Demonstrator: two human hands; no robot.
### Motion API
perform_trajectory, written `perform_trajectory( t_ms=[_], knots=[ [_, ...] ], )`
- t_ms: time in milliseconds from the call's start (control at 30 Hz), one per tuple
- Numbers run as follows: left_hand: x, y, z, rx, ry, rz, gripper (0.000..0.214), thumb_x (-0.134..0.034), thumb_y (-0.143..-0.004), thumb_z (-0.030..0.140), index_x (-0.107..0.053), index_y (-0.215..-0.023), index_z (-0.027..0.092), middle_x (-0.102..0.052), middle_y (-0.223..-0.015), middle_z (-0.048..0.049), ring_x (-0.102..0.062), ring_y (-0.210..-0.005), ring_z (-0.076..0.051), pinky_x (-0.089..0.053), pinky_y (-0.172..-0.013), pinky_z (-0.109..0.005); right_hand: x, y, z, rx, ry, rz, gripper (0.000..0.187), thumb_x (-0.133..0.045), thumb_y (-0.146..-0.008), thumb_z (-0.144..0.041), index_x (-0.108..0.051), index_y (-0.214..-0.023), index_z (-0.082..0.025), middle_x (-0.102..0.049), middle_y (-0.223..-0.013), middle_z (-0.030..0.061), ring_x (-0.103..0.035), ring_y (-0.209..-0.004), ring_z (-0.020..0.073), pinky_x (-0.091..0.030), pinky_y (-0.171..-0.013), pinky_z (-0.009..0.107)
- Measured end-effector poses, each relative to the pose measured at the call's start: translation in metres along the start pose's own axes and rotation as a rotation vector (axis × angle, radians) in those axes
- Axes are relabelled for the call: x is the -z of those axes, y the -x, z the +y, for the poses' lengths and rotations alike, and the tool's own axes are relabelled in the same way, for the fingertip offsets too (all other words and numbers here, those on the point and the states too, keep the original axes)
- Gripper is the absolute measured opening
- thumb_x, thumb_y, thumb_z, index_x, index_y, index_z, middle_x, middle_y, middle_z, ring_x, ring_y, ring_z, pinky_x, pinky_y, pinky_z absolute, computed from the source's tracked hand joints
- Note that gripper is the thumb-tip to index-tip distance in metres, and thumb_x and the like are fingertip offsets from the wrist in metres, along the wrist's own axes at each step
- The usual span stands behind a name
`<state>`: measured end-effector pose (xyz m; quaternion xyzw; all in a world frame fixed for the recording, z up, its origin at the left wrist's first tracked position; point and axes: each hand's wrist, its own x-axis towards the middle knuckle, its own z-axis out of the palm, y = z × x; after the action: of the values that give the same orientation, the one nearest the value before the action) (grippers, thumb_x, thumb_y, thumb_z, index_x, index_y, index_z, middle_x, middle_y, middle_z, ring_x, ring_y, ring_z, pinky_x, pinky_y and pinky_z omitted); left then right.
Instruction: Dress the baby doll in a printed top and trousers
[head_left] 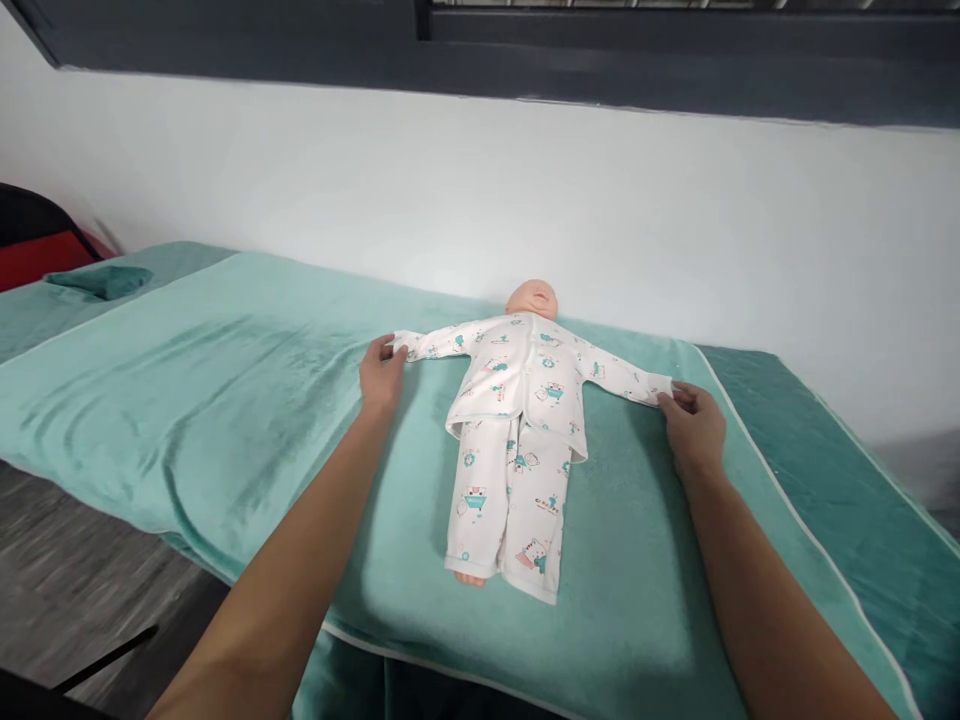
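A baby doll [533, 299] lies on its back, head toward the wall, dressed in a white printed pajama top [517, 375] and matching pants [510, 500]. Its sleeves are stretched out to both sides. My left hand [382, 375] pinches the cuff of the sleeve on the left. On the opposite side, my right hand [694, 420] pinches the other sleeve's cuff. The doll's own hands do not show. Toes of one foot peek out below the left pant leg; the other foot is hidden.
A green blanket [225, 420] covers the bed under the doll, with wrinkles at left. A white wall [337, 180] rises behind it, below a dark window frame [600, 60]. A red and black item [37, 245] stands at far left, near a crumpled green cloth [101, 282].
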<state>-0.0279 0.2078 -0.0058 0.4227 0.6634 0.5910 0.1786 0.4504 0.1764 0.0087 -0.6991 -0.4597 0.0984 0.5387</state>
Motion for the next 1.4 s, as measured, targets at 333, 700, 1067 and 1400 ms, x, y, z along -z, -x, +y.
perform_trajectory(
  t_ms=[333,700,1067,1400],
  knots=[
    [-0.004,-0.012,0.005,0.005,0.288,-0.039,0.033,-0.071,-0.072,0.031,-0.066,-0.103,0.019,-0.063,-0.081,-0.0003,-0.058,-0.071,-0.014,-0.046,-0.069,-0.027,-0.003,0.002,-0.003,0.077,-0.123,-0.027,0.039,-0.070,-0.070,-0.029,-0.066,-0.108,-0.021,-0.073,-0.106,0.0082,-0.070,-0.098,0.0230,-0.054,-0.097,0.045],
    [0.006,-0.009,0.004,0.041,0.446,-0.004,0.040,-0.073,-0.069,0.032,-0.065,-0.106,0.020,-0.056,-0.071,0.0034,-0.048,-0.059,-0.010,-0.038,-0.057,-0.024,0.001,0.006,-0.009,0.051,0.107,-0.046,0.048,-0.065,-0.070,-0.029,-0.067,-0.116,-0.019,-0.074,-0.104,0.0082,-0.060,-0.070,0.0170,-0.056,-0.079,0.038],
    [0.010,-0.013,-0.002,0.141,0.532,-0.002,0.054,-0.070,-0.072,0.024,-0.060,-0.125,0.021,-0.072,-0.114,-0.0084,-0.067,-0.084,-0.016,-0.051,-0.065,-0.025,0.006,0.008,-0.011,0.025,0.103,0.077,0.044,-0.056,-0.075,-0.027,-0.068,-0.115,-0.014,-0.070,-0.109,0.0124,-0.064,-0.085,0.0225,-0.052,-0.087,0.043],
    [0.004,-0.005,-0.006,-0.097,-0.103,0.061,0.040,-0.056,-0.082,0.018,-0.065,-0.122,0.019,-0.069,-0.124,-0.0124,-0.064,-0.111,-0.029,-0.047,-0.104,-0.049,0.006,0.005,-0.002,0.028,0.172,0.064,0.044,-0.055,-0.077,-0.028,-0.067,-0.117,-0.015,-0.069,-0.111,0.0121,-0.064,-0.086,0.0233,-0.053,-0.087,0.044]
  ],
)
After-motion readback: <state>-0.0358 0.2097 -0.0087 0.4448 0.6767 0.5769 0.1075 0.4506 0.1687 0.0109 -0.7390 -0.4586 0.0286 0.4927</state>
